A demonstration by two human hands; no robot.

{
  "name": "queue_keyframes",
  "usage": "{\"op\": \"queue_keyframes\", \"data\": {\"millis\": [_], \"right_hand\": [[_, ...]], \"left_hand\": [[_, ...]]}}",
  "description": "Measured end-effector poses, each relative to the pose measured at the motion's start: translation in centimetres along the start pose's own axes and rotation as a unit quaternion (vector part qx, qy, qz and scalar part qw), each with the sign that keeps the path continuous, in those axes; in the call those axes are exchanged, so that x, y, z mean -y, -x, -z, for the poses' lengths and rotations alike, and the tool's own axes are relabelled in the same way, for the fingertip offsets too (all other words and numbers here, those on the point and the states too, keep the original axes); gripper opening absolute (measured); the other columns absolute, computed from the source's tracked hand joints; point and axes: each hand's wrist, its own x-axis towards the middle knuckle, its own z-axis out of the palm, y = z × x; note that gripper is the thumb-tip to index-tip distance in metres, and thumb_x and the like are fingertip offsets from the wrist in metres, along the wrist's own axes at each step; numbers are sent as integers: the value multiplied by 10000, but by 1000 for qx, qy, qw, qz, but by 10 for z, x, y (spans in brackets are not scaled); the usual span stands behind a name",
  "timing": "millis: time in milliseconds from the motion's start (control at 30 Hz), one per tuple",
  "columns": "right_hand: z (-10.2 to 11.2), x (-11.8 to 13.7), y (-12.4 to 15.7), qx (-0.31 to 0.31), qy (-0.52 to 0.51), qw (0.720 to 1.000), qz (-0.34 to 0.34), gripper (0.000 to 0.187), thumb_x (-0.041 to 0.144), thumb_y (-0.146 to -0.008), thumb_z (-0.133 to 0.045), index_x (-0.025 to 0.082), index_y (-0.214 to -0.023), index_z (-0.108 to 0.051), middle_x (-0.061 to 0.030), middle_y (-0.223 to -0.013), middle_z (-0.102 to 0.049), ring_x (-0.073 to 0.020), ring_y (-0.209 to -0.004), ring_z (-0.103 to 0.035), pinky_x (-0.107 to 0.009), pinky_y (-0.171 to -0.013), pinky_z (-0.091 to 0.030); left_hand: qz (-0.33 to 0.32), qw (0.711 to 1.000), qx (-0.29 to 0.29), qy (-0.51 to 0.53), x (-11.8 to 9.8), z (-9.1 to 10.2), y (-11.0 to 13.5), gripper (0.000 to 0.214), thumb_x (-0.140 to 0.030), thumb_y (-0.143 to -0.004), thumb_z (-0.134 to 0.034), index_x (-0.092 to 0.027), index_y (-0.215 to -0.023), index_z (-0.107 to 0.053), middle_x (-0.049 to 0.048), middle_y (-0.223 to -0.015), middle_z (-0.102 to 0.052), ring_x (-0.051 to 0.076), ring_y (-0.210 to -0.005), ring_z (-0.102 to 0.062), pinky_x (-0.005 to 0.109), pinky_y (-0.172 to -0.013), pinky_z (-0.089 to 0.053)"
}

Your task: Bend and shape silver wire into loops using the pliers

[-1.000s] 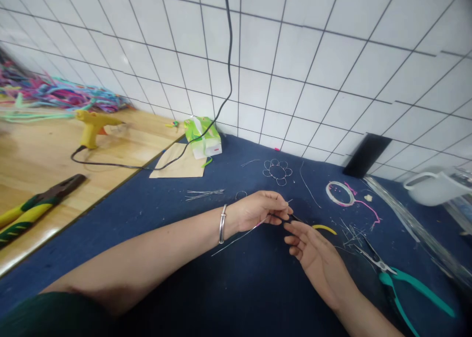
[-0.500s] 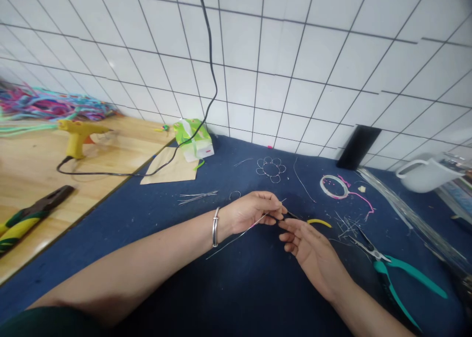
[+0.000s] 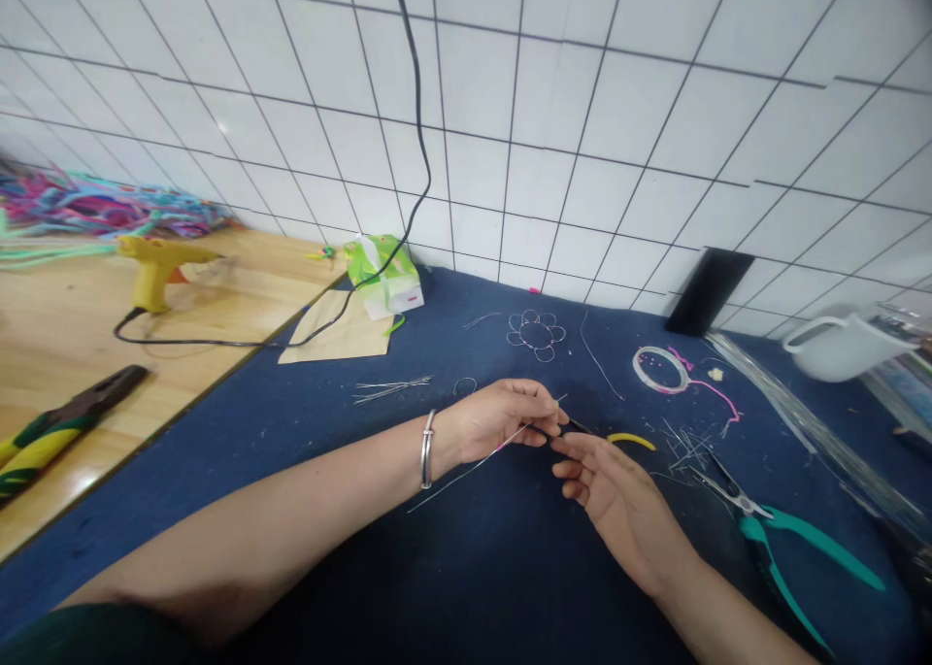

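Note:
A thin silvery wire (image 3: 458, 476) with a small pink spot on it slants up through the fingers of my left hand (image 3: 502, 417), which is closed on it. Its far tip shows just past the fingertips. My right hand (image 3: 618, 495) meets the left at the fingertips, its fingers bent and drawn together. Whatever it pinches is hidden. Behind the hands lies a dark tool, partly covered, with a yellow handle (image 3: 632, 441). Beyond them a flower-shaped wire piece (image 3: 537, 335) rests on the dark blue cloth (image 3: 451, 587), and a small wire ring (image 3: 464, 385) lies beside my left hand.
Teal-handled pliers (image 3: 761, 519) and scattered wire bits (image 3: 688, 448) lie right, near a round white dish (image 3: 659, 369) and a white mug (image 3: 848, 345). Left are a yellow glue gun (image 3: 152, 272), its black cord (image 3: 218, 342), large pliers (image 3: 73, 422) and a tissue pack (image 3: 382, 277).
Both hands keep almost the same pose around the wire. The whole view has shifted very slightly; nothing else has visibly moved.

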Motion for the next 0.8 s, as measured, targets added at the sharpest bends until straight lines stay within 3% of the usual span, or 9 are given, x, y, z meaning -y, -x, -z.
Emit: {"op": "queue_keyframes", "data": {"millis": [533, 800], "right_hand": [[-1, 1, 0, 12, 3, 1000, 3, 261, 323, -878, -432, 196, -1027, -603, -103, -1098, -569, -207, -898, -537, -337, -731, -393], [-3, 6, 8, 23, 58, 998, 1, 198, 289, -854, -488, 171, -952, -613, -92, -951, -599, -196, -820, -563, -328, -690, -402]], "left_hand": [[6, 1000, -3, -6, -1, -1, 1, 101, -224, -759, -618, -124, -768, -606, 92, -950, -623, 143, -788, -588, 303, -725, -420], [37, 998, -24, -40, 0, -13, 2, 124, -244, -758, -618, -128, -743, -576, 29, -771, -609, 74, -585, -533, 204, -517, -355]]}}
